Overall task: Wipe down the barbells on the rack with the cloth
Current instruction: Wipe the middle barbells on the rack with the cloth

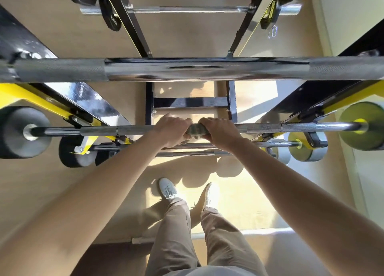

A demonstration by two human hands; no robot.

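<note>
Greenish cloth (195, 130), bunched round the middle of a racked barbell (264, 127). Gripped from either side by left hand (173, 132) and right hand (220, 133), fingers curled over cloth and bar (tips hidden beneath). Black weights (25, 132) at the left end, yellow-green weights (363, 128) at the right. Thicker barbell (207, 69) higher on the yellow-and-black rack (353, 98).

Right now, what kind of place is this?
Probably a gym: a barbell with round weight plates rests on a black-and-yellow rack, with more bars nearby.
</note>
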